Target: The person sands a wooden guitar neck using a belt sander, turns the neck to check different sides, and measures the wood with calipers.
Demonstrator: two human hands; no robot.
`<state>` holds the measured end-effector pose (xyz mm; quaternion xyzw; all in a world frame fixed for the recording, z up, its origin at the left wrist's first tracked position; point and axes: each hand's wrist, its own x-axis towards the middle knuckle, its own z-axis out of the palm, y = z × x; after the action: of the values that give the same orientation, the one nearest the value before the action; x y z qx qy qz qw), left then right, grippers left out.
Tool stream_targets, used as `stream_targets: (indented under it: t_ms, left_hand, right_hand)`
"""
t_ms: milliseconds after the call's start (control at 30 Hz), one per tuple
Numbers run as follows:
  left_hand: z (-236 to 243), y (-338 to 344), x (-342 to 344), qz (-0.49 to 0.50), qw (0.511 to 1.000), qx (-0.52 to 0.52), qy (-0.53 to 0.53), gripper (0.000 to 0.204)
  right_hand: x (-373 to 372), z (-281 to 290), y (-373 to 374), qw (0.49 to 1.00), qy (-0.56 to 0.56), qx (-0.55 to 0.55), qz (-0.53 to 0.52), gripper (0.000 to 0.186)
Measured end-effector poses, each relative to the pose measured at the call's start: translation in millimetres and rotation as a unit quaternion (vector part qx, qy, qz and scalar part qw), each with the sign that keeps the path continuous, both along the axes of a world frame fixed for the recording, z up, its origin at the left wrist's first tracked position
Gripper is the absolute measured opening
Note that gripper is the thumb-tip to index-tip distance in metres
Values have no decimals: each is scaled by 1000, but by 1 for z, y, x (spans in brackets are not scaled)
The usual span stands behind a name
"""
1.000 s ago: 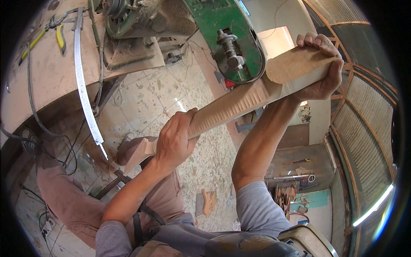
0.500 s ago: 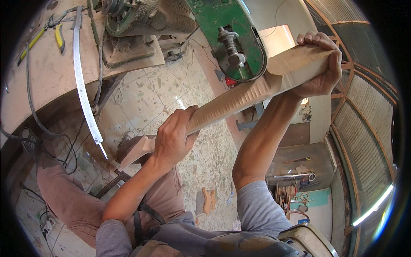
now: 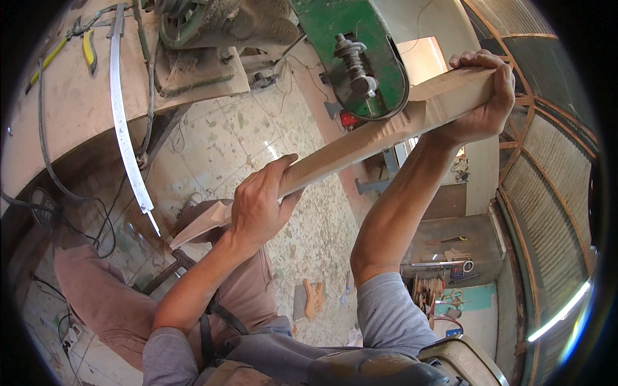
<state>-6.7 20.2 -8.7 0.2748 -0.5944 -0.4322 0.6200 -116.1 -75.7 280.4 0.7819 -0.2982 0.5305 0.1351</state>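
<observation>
A long carved piece of pale wood [image 3: 360, 145] runs diagonally from lower left to upper right. My left hand [image 3: 261, 206] grips it near its lower, tapered end. My right hand [image 3: 483, 96] clasps its thick upper end. The middle of the wood lies against the rounded lower end of a green machine housing [image 3: 360, 58] with a bolt and spindle on it.
A dusty machine body [image 3: 206, 38] fills the top. A loose metal blade strip [image 3: 125, 141] hangs at the left beside cables and yellow-handled pliers [image 3: 87, 48]. Speckled floor tiles [image 3: 238, 141] lie below. Shelves with tools [image 3: 444, 257] and corrugated sheeting [image 3: 541, 193] are at the right.
The wood and both hands have shifted slightly up and to the right along the green housing; the grip of each hand is unchanged.
</observation>
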Motion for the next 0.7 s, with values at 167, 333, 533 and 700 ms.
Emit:
stream_targets:
  t_ms: [167,333,533,700]
  left_hand:
    - [2,-1,-1,-8,1000,7,0,49]
    - [4,0,-1,-25,999,24,10,50]
    - [1,2,-3,-36,999,24,25,48]
    - [6,0,-4,-43,998,25,33,46]
  right_hand:
    - [-11,-2,-7,984,137,-113,-10,28]
    - [-11,5,8,990,117,-15,-75,21]
    - [5,-3,13,988,63,0,-143,26]
    - [12,-3,6,991,18,-16,-132,29]
